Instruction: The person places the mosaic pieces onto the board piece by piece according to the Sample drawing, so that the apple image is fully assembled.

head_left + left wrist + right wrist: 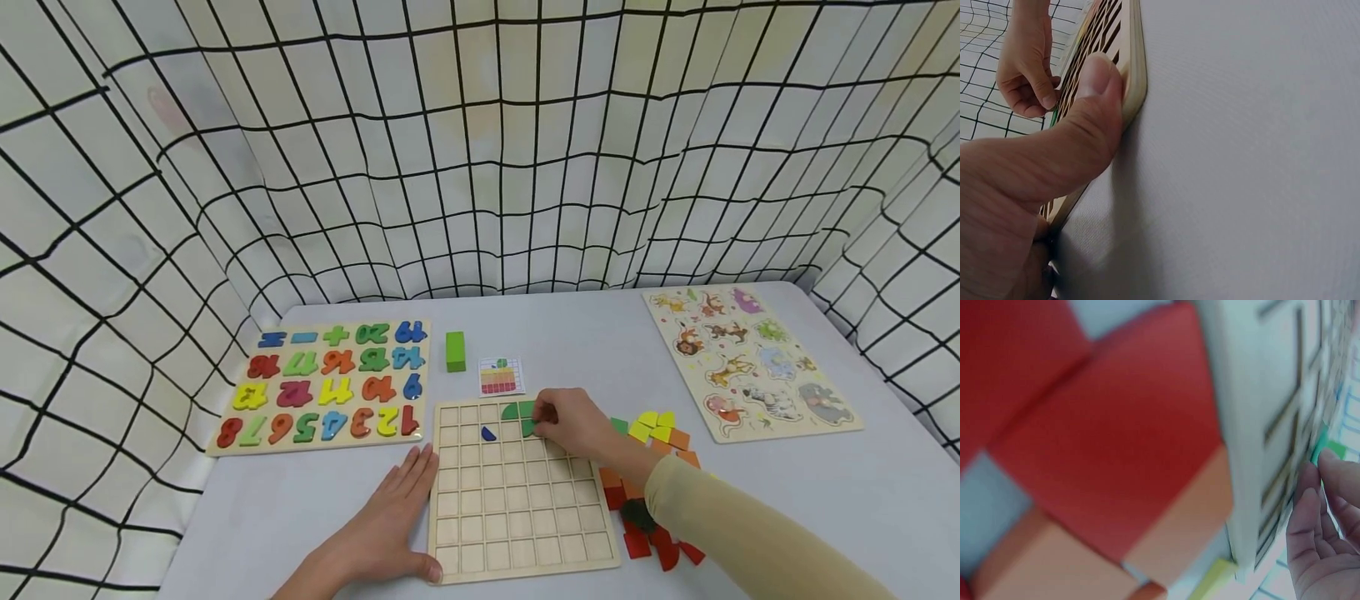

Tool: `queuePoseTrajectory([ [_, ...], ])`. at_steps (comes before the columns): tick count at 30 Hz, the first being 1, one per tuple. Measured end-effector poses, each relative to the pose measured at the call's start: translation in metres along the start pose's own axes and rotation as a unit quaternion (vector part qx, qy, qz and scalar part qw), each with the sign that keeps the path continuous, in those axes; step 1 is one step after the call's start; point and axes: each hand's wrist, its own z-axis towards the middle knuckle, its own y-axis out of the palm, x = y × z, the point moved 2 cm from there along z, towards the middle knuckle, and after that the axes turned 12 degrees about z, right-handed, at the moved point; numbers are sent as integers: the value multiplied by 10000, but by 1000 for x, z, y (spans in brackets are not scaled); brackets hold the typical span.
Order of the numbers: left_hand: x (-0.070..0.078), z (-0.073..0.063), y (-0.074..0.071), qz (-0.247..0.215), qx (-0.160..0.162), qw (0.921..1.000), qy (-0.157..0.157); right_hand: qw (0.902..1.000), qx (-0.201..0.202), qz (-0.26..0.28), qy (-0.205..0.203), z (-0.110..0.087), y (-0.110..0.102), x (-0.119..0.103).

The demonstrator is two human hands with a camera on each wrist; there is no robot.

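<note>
A wooden grid board (495, 527) lies on the white table. My left hand (390, 517) braces its left side, the thumb on the near left corner and the straight fingers along the edge. Over the far part of the grid, my right hand (573, 425) pinches a small green piece (1319, 449) between thumb and fingertips; the fingers partly hide it. Beside those fingers, green pieces (512, 411) sit in the far row. A dark blue half-round piece (488, 433) lies in the grid, left of the right hand.
Loose red (637, 546), orange (679, 438) and yellow pieces (665, 419) lie along the board's right side, partly under the right forearm. Behind the board are a pattern card (501, 377) and green block (455, 352). A number puzzle (315, 450) lies left, an animal puzzle (750, 367) right.
</note>
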Motion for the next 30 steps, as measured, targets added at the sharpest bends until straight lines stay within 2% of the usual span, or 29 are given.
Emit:
queuePoseTrajectory([
  [4,1,1,1,-2,4,10000,27,9998,152,-29,119,-2,-21,8],
  [8,0,2,2,26,0,10000,23,9984,344,-413,171,-9,-53,27],
  [11,0,3,2,41,-10,10000,8,9969,295,-639,358,-18,-72,40],
  [13,0,2,2,43,-11,10000,-6,9962,114,-702,511,-23,-80,47],
  [16,-1,2,2,34,1,10000,-14,9940,-218,-758,757,-30,-84,53],
  [19,-1,1,2,-18,19,10000,-12,9917,-371,-940,794,-32,-82,54],
  [23,-1,2,2,-71,24,10000,-8,9909,-240,-1126,691,-34,-77,55],
  [27,-1,2,2,-76,-8,10000,-9,9932,-90,-929,691,-35,-76,54],
  [30,-3,2,2,-75,-58,9999,-42,9956,12,-770,535,-31,-76,46],
])
